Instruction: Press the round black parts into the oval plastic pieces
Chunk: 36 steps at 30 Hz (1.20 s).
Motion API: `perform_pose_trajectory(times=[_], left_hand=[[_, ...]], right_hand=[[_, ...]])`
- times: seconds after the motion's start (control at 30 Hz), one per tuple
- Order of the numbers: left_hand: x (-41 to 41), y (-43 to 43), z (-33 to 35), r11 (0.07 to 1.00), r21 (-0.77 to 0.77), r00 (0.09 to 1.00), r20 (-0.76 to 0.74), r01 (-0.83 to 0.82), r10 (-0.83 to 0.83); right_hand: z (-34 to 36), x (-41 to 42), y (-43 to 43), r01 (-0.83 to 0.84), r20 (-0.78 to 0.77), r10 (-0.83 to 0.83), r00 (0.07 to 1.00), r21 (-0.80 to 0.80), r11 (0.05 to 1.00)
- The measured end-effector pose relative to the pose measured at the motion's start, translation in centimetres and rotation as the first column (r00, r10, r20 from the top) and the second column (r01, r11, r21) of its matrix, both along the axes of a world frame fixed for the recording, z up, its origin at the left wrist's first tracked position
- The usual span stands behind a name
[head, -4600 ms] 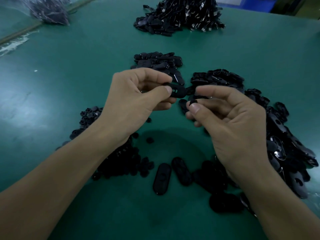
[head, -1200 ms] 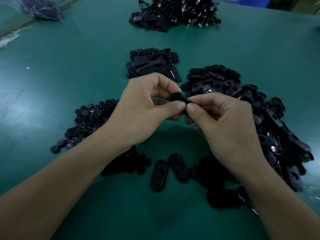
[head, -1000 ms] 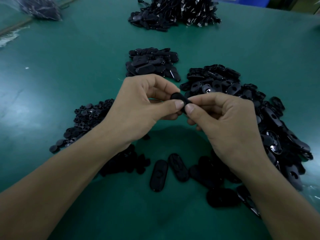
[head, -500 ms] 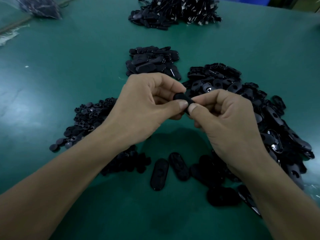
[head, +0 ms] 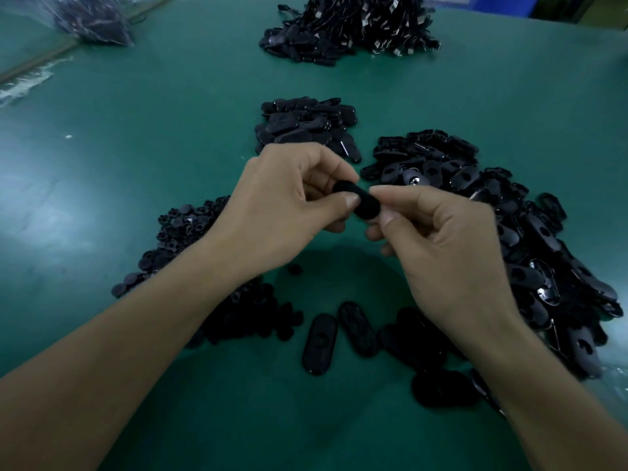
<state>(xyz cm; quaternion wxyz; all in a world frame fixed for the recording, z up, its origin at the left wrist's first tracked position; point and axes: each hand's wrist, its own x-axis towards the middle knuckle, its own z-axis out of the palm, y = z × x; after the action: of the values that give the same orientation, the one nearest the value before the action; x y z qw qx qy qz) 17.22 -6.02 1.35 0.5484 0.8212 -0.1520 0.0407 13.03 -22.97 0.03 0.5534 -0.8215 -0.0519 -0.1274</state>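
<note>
Though dim, teal tabletop (head: pixel 142 107), oval pieces (head: pixel 438 161).

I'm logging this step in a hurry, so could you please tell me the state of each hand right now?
Left hand: closed, pinching the black oval plastic piece.
Right hand: closed, pinching the same piece's other end.

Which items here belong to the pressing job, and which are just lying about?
Job: oval piece pinched between left hand and right hand; round-parts pile; oval-pieces pile.
Lying about: corded heap at far edge; plastic bag, far left corner.
</note>
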Motion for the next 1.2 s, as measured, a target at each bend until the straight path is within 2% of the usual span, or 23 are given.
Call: perform_pose_trajectory(times=[0.07, 0.2, 0.33, 0.4, 0.53, 0.6, 0.7, 0.8, 0.9, 0.93, 1.0, 1.1, 1.2], left_hand=[[1.3, 0.4, -0.1, 0.996, -0.053, 0.997, -0.023, -0.071, 0.07], [5.0, 1.5, -0.2, 0.946, -0.175, 0.962, -0.045, -0.273, 0.269], [8.8, 1.9, -0.2, 0.895, -0.157, 0.908, -0.028, -0.417, 0.418], [10.0, 1.7, -0.4, 0.88, -0.081, 0.883, 0.006, -0.468, 0.47], [10.7, 1.2, -0.8, 0.812, 0.208, 0.838, 0.119, -0.545, 0.532], [10.0, 0.7, -0.6, 0.778, 0.262, 0.821, 0.188, -0.571, 0.54], [7.9, -0.8, 0.2, 0.838, 0.264, 0.87, 0.273, -0.478, 0.411], [6.4, -1.5, 0.6, 0.906, 0.372, 0.97, 0.2, -0.204, 0.136], [5.8, -1.8, 0.4, 0.795, 0.607, 0.992, 0.093, 0.007, -0.079], [5.7, -1.9, 0.3, 0.764, 0.644, 0.99, 0.081, 0.033, -0.112], [5.7, -1.8, 0.0, 0.762, 0.645, 0.987, 0.081, 0.054, -0.138], [5.4, -1.7, -0.2, 0.804, 0.59, 0.988, 0.063, 0.075, -0.139], [4.8, -1.5, 0.3, 0.886, 0.459, 0.994, 0.057, 0.061, -0.098]], right_hand=[[-0.3, -0.4, 0.4, 0.009, 0.012, -0.009, 1.0, -0.066, 0.998], [-0.2, -0.8, 0.8, 0.054, 0.169, -0.004, 0.986, -0.294, 0.954], [-0.5, -1.1, 1.1, -0.019, 0.125, 0.077, 0.989, -0.41, 0.912], [-0.6, -1.3, 1.2, -0.067, 0.092, 0.121, 0.988, -0.447, 0.892], [-0.5, -1.3, 1.1, -0.095, 0.067, 0.14, 0.988, -0.458, 0.884], [-0.4, -1.3, 1.1, -0.106, 0.056, 0.148, 0.987, -0.461, 0.881], [-0.3, -1.4, 1.3, -0.114, 0.052, 0.154, 0.987, -0.457, 0.882], [-0.3, -1.3, 1.2, -0.088, 0.064, 0.13, 0.989, -0.452, 0.888], [-0.3, -1.2, 1.1, -0.044, 0.085, 0.09, 0.992, -0.439, 0.898], [-0.3, -1.1, 1.1, -0.035, 0.091, 0.082, 0.992, -0.438, 0.898], [-0.3, -1.2, 1.1, -0.023, 0.102, 0.076, 0.992, -0.441, 0.897], [-0.4, -1.2, 1.0, -0.006, 0.122, 0.066, 0.99, -0.437, 0.899], [-0.4, -1.1, 0.9, 0.015, 0.128, 0.045, 0.991, -0.434, 0.901]])
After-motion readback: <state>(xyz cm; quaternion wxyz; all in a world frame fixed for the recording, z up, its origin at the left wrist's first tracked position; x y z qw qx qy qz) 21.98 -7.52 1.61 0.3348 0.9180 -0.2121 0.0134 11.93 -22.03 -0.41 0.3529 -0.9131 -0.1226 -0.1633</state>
